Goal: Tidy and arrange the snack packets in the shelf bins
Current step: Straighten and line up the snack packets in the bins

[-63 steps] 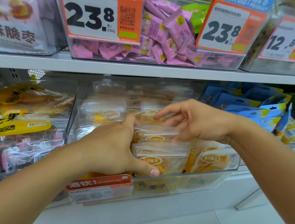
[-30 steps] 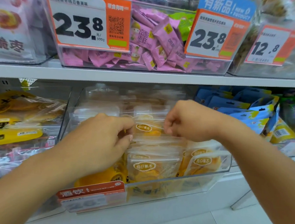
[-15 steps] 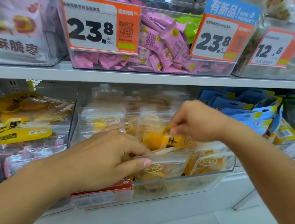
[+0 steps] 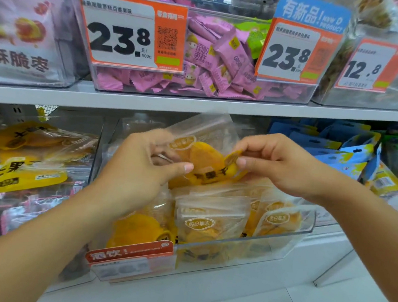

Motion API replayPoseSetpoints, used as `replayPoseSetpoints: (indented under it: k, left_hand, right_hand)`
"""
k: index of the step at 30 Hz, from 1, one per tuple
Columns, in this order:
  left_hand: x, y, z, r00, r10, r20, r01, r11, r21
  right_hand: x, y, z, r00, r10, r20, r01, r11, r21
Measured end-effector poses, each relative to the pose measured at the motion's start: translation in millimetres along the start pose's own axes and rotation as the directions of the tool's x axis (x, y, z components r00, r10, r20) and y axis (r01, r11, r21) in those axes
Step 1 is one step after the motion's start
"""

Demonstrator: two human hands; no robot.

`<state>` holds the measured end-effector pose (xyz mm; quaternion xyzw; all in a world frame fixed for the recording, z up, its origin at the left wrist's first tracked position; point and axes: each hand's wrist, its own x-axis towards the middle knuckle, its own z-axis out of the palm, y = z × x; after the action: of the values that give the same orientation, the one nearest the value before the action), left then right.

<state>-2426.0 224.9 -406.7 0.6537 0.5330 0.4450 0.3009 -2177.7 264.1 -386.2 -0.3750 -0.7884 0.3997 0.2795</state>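
Both hands hold one clear plastic snack packet of yellow dried fruit slices (image 4: 202,158) above the clear plastic bin on the lower shelf (image 4: 281,243). The left hand (image 4: 139,170) grips the packet's left side, thumb across the front, fingers curled behind. The right hand (image 4: 275,164) pinches the packet's right edge between thumb and curled fingers. The packet is tilted, its transparent top pointing up and right, a black-lettered yellow band along its lower part, its bottom edge just over the other packets.

In the bin below, more matching clear packets with an oval white logo (image 4: 199,222) stand upright in rows, facing front. A red-and-white price tag (image 4: 130,252) is clipped to the bin's front left corner; its print is blurred.

Left neighbour bin holds yellow-labelled flat bags (image 4: 25,168). Right of the bin lie blue pouches with hang holes (image 4: 336,147).

On the upper shelf a clear bin of pink wrapped candies (image 4: 223,64) carries an orange price card reading 23.8 (image 4: 129,31). A second orange 23.8 card with a blue top banner (image 4: 299,46) sits to its right, then a 12.8 card (image 4: 371,66). The white shelf edge (image 4: 196,105) runs across between the levels.
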Motion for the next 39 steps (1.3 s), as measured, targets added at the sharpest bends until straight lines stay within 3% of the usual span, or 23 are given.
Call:
replayPoseSetpoints:
  k: [2,4,6,9,11,14,17,21,25,27,29,31,33,36,39]
  left_hand:
    - [0.7,4.0,1.3,0.972,0.233,-0.019,-0.221,0.945,0.239]
    - [1.0,9.7,4.3,0.932,0.358,0.057,-0.344,0.825,0.448]
    - [2.0,12.6,7.1,0.948,0.269,0.169,-0.316,0.759,0.569]
    - [4.1,7.4,9.7,0.976,0.072,0.207,-0.187,0.766,0.616]
    - [5.8,3.6,8.7,0.976,0.013,0.215,-0.143,0.788,0.598]
    - [6.1,4.3,7.2,0.978,0.010,0.208,-0.124,0.831,0.542]
    - [-0.8,9.9,4.1,0.970,0.036,0.239,-0.163,0.826,0.539]
    - [-9.2,15.0,3.5,0.919,-0.081,0.385,-0.242,0.656,0.715]
    - [-12.3,14.4,5.4,0.929,-0.127,0.348,-0.180,0.667,0.723]
    - [-13.9,14.9,4.1,0.928,-0.116,0.353,-0.194,0.660,0.726]
    - [-15.2,14.3,3.4,0.917,-0.101,0.386,-0.239,0.636,0.734]
    - [-16.6,14.2,3.3,0.909,-0.095,0.406,-0.264,0.623,0.736]
    - [-17.4,14.9,3.6,0.910,-0.086,0.405,-0.272,0.615,0.740]
    - [-18.9,15.7,4.1,0.911,-0.080,0.404,-0.273,0.617,0.738]
    - [-21.2,13.3,3.1,0.920,-0.078,0.383,-0.234,0.675,0.699]
  right_hand:
    - [4.6,5.0,-0.2,0.999,0.021,0.047,0.001,0.903,-0.429]
    - [5.7,2.0,-2.0,0.994,0.077,0.080,-0.010,0.781,-0.625]
    - [5.3,-7.1,-8.2,0.999,0.054,-0.001,-0.045,0.833,-0.552]
    - [2.7,-21.3,-14.7,0.989,0.125,-0.073,-0.140,0.958,-0.251]
    - [5.5,-24.2,-3.5,0.989,0.145,-0.009,-0.140,0.936,-0.323]
    - [18.4,-17.3,22.8,0.997,0.063,-0.036,-0.072,0.809,-0.583]
    - [27.2,-21.5,34.5,0.984,0.168,0.057,-0.080,0.705,-0.704]
    - [28.7,-23.3,27.7,0.934,0.317,0.166,-0.130,0.733,-0.668]
    - [18.7,-27.9,15.8,0.937,0.235,0.260,-0.057,0.833,-0.550]
    - [16.3,-31.8,12.5,0.949,0.174,0.261,-0.056,0.912,-0.405]
    - [20.0,-27.8,15.5,0.979,0.132,0.156,-0.068,0.931,-0.358]
    - [27.3,-19.8,19.5,0.996,0.044,-0.077,-0.077,0.860,-0.504]
    - [31.2,-15.6,21.8,0.976,-0.050,-0.211,-0.106,0.736,-0.668]
    - [34.0,-14.5,25.7,0.962,0.001,-0.272,-0.228,0.552,-0.802]
    - [34.1,-19.5,28.4,0.959,-0.042,-0.281,-0.195,0.620,-0.760]
